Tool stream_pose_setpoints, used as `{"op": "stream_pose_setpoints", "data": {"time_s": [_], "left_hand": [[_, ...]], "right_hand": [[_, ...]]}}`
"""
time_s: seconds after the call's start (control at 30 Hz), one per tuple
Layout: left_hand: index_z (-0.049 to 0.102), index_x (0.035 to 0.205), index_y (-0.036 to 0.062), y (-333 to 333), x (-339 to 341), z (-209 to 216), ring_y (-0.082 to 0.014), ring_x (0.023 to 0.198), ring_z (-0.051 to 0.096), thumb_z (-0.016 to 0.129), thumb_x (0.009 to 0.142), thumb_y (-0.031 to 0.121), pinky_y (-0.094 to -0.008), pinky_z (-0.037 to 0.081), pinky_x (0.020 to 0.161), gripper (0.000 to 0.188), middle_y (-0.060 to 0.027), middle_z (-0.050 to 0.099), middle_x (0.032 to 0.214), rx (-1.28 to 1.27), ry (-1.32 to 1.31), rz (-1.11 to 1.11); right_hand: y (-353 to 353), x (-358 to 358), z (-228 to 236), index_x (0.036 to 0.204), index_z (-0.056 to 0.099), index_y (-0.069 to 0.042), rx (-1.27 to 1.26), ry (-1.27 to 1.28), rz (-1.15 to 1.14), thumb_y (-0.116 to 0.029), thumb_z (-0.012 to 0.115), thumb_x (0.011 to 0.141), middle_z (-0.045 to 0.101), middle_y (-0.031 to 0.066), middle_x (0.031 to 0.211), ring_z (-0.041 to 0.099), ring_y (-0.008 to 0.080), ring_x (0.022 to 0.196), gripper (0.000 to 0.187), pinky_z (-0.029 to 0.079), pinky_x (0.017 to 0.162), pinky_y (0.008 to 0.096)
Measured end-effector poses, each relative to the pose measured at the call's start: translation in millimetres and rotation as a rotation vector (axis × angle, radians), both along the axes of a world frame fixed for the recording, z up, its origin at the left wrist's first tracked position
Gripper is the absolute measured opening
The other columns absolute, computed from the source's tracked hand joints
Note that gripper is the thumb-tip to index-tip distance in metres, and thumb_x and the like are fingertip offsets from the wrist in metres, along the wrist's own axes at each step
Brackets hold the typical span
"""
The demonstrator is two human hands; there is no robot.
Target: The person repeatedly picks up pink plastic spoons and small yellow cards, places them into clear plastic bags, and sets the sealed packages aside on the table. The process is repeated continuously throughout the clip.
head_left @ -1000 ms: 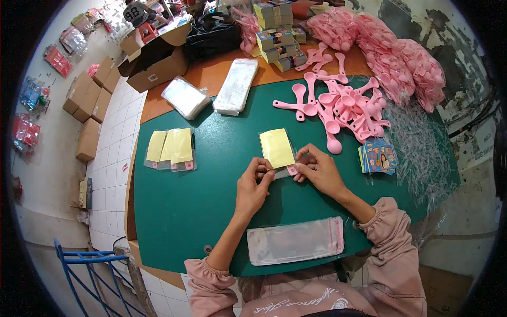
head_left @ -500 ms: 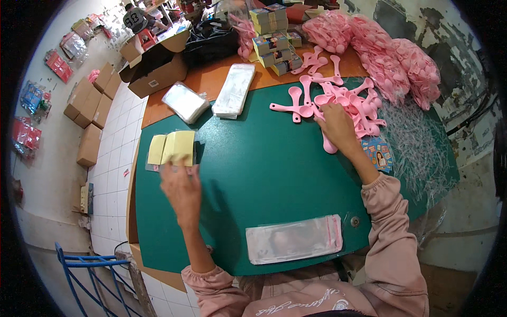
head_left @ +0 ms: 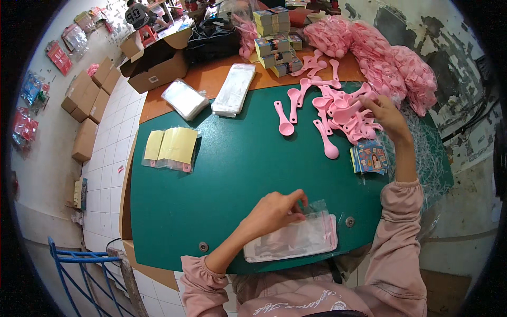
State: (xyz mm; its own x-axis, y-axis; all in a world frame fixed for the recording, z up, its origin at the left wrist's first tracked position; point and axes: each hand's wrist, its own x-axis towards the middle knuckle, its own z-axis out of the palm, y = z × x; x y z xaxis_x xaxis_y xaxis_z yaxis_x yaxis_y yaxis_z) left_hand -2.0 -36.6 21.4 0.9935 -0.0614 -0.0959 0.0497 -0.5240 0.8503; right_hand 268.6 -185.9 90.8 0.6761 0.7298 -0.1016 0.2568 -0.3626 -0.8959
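Observation:
My left hand (head_left: 274,214) is over a stack of clear plastic bags (head_left: 290,244) at the table's near edge. Its thumb and forefinger pinch the top bag near its raised flap. At the right, my right hand (head_left: 388,115) reaches into a heap of pink plastic measuring spoons (head_left: 353,127), fingertips closed on the handle of one pink measuring spoon (head_left: 346,113). Several loose spoons lie left of the heap, among them one spoon (head_left: 285,127) and another spoon (head_left: 329,148). Small printed cards (head_left: 369,158) lie just below the heap.
Packed bags with yellow cards (head_left: 177,145) lie at the left. Two bag stacks (head_left: 233,91) are farther back, near banded card bundles (head_left: 273,47) and sacks of pink spoons (head_left: 377,66). Crumpled clear plastic (head_left: 422,158) covers the right edge. An open carton (head_left: 158,74) stands back left.
My left hand has moved from the yellow-card packs to the clear bag stack, lifting a flap. My right hand has shifted right and back within the heap; some spoons have been spread apart.

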Motion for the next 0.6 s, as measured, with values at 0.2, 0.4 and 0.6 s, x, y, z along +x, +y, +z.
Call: {"op": "stream_pose_setpoints", "data": {"time_s": [0.2,0.4,0.6], "left_hand": [[0.062,0.100,0.0083,20,3,-6,-0.0162,0.069,0.062,0.063,0.077,0.015,-0.0279,0.048,0.064,0.024,-0.0064,0.065,0.077,-0.036,-0.055,0.020],[0.057,0.096,0.0029,25,4,-8,-0.0100,0.080,0.058,0.062,0.080,0.013,-0.0258,0.047,0.070,0.020,-0.0058,0.062,0.085,-0.312,0.164,0.073],[0.048,0.084,0.0021,34,2,-14,-0.0146,0.091,0.057,0.060,0.081,0.008,-0.0271,0.046,0.078,0.014,-0.0132,0.061,0.095,-0.699,0.129,0.107]], "right_hand": [[-2,-49,-22,0.098,0.057,-0.001,0.089,-0.520,-0.145,-0.023,0.049,0.089,0.053,-0.0014,0.075,0.048,0.0042,0.073,0.025,0.039,0.064,0.0194],[1,-102,-26,0.096,0.052,-0.002,0.360,-0.308,-0.025,-0.010,0.060,0.079,0.056,0.0045,0.073,0.051,0.0085,0.059,0.021,0.041,0.053,0.0214],[-5,-106,-37,0.093,0.053,-0.001,0.137,-0.301,0.230,-0.009,0.059,0.079,0.053,0.0044,0.065,0.050,0.0083,0.056,0.017,0.041,0.052,0.0216]]}}
